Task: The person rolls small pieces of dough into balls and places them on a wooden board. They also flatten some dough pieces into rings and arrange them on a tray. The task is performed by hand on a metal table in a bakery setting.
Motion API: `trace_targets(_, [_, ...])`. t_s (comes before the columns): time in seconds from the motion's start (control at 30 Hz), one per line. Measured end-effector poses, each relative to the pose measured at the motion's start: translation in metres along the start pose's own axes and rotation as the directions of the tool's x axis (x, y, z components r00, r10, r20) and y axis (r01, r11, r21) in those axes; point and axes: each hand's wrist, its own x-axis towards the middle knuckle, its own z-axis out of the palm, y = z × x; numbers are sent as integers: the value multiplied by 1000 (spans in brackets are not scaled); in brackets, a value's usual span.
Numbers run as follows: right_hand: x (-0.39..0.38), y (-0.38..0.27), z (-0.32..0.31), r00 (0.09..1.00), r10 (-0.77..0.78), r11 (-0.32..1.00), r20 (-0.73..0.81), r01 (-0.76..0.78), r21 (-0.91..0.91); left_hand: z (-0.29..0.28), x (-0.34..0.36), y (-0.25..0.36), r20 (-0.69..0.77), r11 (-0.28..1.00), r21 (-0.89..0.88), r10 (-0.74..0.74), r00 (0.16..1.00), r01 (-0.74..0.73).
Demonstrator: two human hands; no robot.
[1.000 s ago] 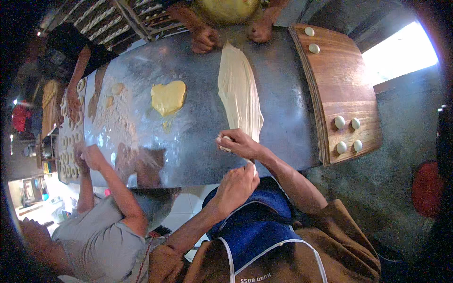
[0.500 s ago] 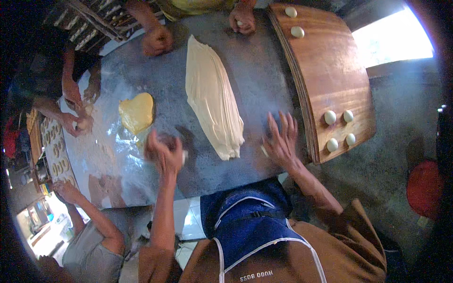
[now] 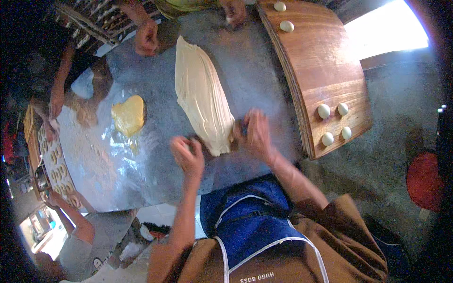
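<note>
A long, pale, folded slab of dough (image 3: 204,94) lies across the metal-grey tabletop, its narrow tip pointing away from me. Beside its near left corner is my left hand (image 3: 188,156), fingers curled in; what they hold, if anything, is hidden. My right hand (image 3: 257,134) meets the near right edge of the slab, its fingers bent against the dough and smeared by motion. Left of the slab sits a yellow, glossy lump (image 3: 128,115), apart from both hands.
At the right, a stack of wooden boards (image 3: 325,61) carries several white dough balls (image 3: 323,111). Flour (image 3: 87,141) dusts the table's left part. Ring-shaped pieces (image 3: 57,172) lie on a tray at far left. Co-workers' hands (image 3: 147,37) are over the far and left edges.
Both my hands have moved inward to the slab's near end, the left rightward and the right leftward with its spread fingers now bent. Co-workers' hands have shifted. The whole view has shifted slightly.
</note>
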Motion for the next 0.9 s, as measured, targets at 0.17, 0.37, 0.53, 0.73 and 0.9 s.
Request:
trace_targets(0.17, [-22,25,-19,897,18,995,443,-59,79,-22,-20,-18,71,980,38,190,979,-193])
trace_targets(0.37, [-15,6,1,995,54,995,-79,-47,84,-10,-12,-4,-15,996,-20,-92,996,92])
trace_targets(0.53, [-46,33,-10,935,27,996,355,-56,73,-28,-19,-17,137,997,-43,69,988,-63])
trace_targets(0.73, [-23,18,0,991,-108,990,-84,100,-101,-14,-7,-1,7,998,0,-56,998,56])
trace_targets(0.9, [-36,41,-7,990,-114,993,81,115,-13,-31,-10,-10,138,996,76,-49,989,39])
